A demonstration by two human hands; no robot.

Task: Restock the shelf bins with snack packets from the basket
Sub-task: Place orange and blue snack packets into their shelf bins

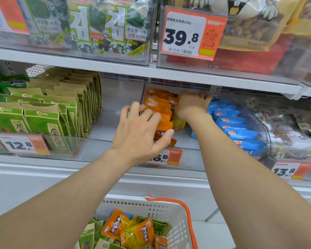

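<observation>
Store shelving fills the head view, with clear plastic bins on two white shelves. On the upper shelf, seaweed packs [97, 26] sit at upper left and a 39.8 price tag [192, 33] hangs at upper centre. On the lower shelf, green and tan packets [43, 112] stand in rows at left, and blue packets [235, 126] lie in a row right of centre.

Between them, in the middle of the frame, a clear bin [187, 139] holds a stack of orange snack packets [160, 105]. The left hand [142, 130] lies over the front of that stack, fingers spread and slightly bent on top of the packets, thumb curled against the packets' right edge. The right hand [192, 103] reaches deeper into the same bin, at the back of the stack; its fingers are hidden, so its grip cannot be told.

At the bottom centre, a white basket [176, 221] with an orange handle [185, 211] holds more orange packets [131, 230] and some green ones.
</observation>
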